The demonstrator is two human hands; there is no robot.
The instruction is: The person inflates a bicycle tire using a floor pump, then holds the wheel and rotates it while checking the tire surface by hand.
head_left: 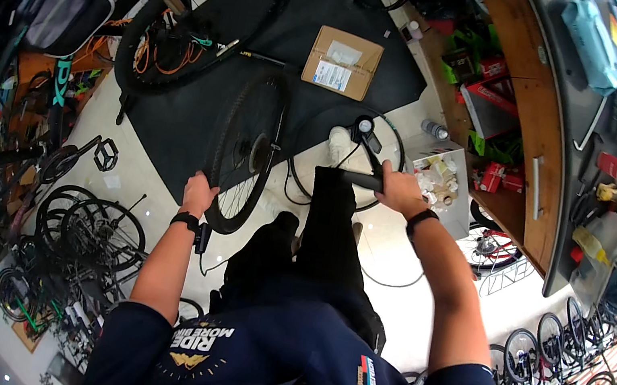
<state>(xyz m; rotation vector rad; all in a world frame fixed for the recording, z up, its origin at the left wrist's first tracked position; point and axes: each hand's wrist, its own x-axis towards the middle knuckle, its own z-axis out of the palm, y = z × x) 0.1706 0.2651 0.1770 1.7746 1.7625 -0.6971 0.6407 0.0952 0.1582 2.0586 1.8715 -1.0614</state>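
My right hand [401, 190] is wrapped round the right end of the black handle [358, 178] of a floor pump. The pump's round gauge [365, 126] sits low near my white shoe [338, 145]. My left hand [199, 195] grips the near-left edge of a bicycle wheel [221, 157] with a black knobbly tyre, which stands upright on the black mat. A black hose or cable loops about the pump. Just below my left wrist hangs a small black fitting [203, 238] with a thin line; whether it joins the wheel I cannot tell.
Ahead, a cardboard box [343, 64] lies on the black mat [164, 128]. A larger wheel [134, 41] stands at the far left. On the right are a litter-filled bin [459, 209], a spray can [435, 129] and a wooden workbench [528, 123]. Bicycles [102, 231] crowd the lower left.
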